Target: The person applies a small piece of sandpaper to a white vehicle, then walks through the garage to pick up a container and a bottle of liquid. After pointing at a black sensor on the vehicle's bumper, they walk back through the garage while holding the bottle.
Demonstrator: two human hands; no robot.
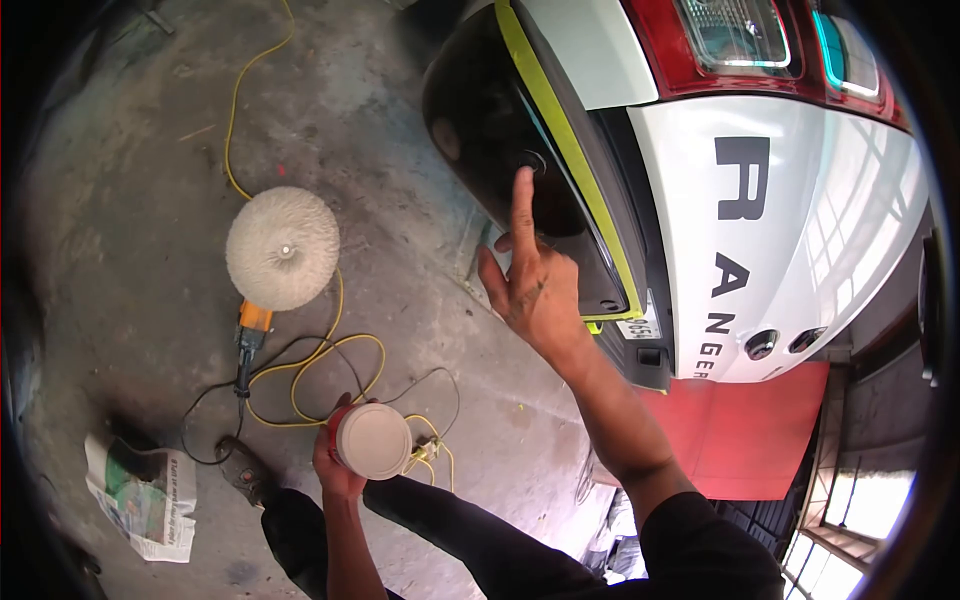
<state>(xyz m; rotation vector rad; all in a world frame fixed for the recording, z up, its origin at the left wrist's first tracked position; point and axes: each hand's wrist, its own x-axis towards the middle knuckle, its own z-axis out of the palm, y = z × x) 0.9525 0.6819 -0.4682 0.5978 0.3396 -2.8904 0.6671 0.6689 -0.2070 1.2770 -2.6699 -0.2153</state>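
My left hand point(340, 470) is wrapped round a red tin point(373, 441) with a round beige top facing up. Stretched out, the index finger of my right hand point(540, 290) has its tip at a small ring-shaped mark on the glossy black bumper corner point(480, 110). The thumb sticks out to the side, the other fingers are curled, and nothing is in this hand. Yellow-green masking tape point(550, 95) runs along the bumper's edge. Behind it is the white tailgate point(690, 190) with black RANGER lettering.
A corded polisher point(256, 318) with a fluffy white pad point(283, 235) lies on the concrete floor. Its surroundings include a looped yellow cord point(262, 375) and a dark cable. Newspaper point(145, 500) lies by my shoe point(245, 470). A red panel point(745, 440) stands beyond the vehicle.
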